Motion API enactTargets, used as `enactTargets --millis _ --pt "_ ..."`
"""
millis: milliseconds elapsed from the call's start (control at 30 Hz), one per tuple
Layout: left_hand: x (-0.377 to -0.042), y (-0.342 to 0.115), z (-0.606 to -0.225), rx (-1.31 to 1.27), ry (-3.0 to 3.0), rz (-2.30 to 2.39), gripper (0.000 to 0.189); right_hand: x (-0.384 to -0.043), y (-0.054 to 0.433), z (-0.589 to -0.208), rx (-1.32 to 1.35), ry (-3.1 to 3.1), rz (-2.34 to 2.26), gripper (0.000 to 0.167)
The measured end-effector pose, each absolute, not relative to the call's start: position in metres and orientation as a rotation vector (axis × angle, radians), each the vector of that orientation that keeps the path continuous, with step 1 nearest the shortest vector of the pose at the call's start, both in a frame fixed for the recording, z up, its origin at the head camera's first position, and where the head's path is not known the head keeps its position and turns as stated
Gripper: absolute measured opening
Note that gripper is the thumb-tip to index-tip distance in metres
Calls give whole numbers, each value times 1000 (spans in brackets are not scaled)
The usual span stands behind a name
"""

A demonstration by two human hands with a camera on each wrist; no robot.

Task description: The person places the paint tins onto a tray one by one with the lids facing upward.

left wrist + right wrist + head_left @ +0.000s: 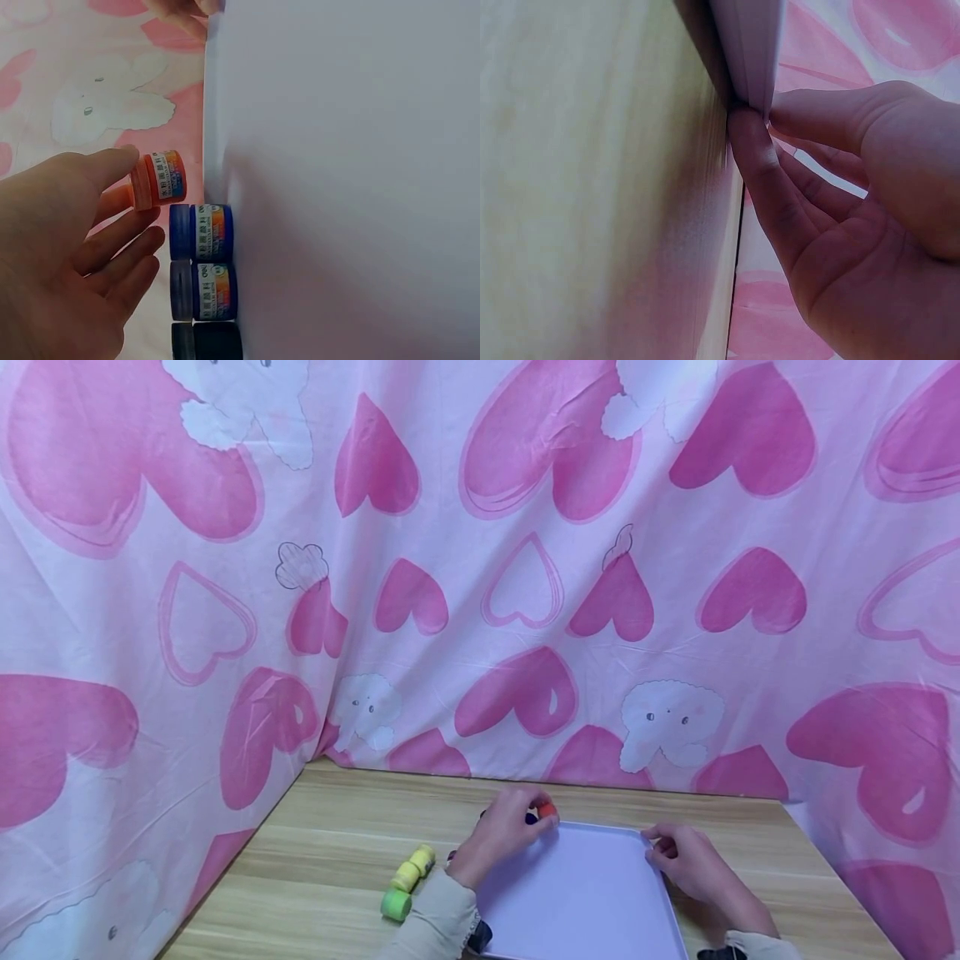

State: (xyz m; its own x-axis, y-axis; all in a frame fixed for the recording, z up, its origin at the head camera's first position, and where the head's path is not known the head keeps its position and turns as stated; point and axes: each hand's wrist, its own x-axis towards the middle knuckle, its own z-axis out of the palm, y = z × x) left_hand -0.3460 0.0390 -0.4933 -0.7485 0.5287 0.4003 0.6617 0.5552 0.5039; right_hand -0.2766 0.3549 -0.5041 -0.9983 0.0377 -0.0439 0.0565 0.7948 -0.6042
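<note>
A shallow white tray (585,893) lies on the wooden table. At its far left corner my left hand (504,828) pinches an orange-red paint jar (159,180) between thumb and fingers, the other fingers spread. Beside that jar, in the left wrist view, a blue paint jar (202,232), a darker blue one (204,291) and a nearly black one (208,342) stand in a row against the tray's edge. My right hand (693,864) grips the tray's far right corner; the right wrist view shows thumb and index finger (761,161) on the tray's rim (754,52).
Two yellow jars (414,867) and a green jar (396,904) form a line on the wooden table (315,860), left of the tray. A pink heart-patterned cloth (525,610) hangs behind the table and along its sides.
</note>
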Motion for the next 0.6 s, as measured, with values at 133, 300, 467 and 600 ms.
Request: enactTargets --millis 133,300,467,600 --pt "-345 41 -498 -995 -2609 -867 14 -277 355 -504 78 2943 -994 30" --pt "-342 43 -501 -967 -2639 -766 19 -276 355 -504 64 2958 -989 30" --pt "-342 44 -503 -941 -2643 -683 20 -277 356 -505 65 2959 -989 29" --pt "-342 46 -504 -937 -2628 -636 19 -277 356 -506 75 2952 -991 30"
